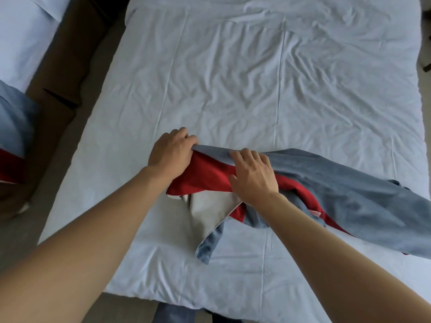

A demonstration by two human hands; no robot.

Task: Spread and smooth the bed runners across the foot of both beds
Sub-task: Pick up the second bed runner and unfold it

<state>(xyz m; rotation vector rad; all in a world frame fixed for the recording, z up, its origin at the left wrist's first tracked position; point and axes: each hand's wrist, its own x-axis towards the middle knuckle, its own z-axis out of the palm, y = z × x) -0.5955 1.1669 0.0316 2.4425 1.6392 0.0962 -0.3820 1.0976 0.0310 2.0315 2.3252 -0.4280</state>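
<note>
**Bunched runner held at the foot of the nearer bed**

The blue-grey fabric bed runner with a red band and pale grey lining [338, 190] lies crumpled across the near part of the wide bed covered in a wrinkled white duvet [233, 78], running from the bed's middle out past the right edge of the view. It is not flat: the blue-grey face folds over the red band, and a corner is turned back so the pale lining shows (a narrow blue-grey tail trails from it toward the near edge of the bed).

The left hand [171, 155] grips the runner's left end, fingers curled around the bunched edge where blue-grey meets red. The right hand [253, 173] rests on the runner just beside it, fingers lying over the folded blue-grey edge and the thumb on the red band; whether those fingers pinch the cloth or only press on it I cannot tell. Both bare forearms reach in from the near side.

To the left, across a strip of brown floor [60, 73], stands a second bed with white bedding [21, 43]. A second blue-grey and red runner [14, 136] lies at its near end, only partly in view at the left edge.
</note>
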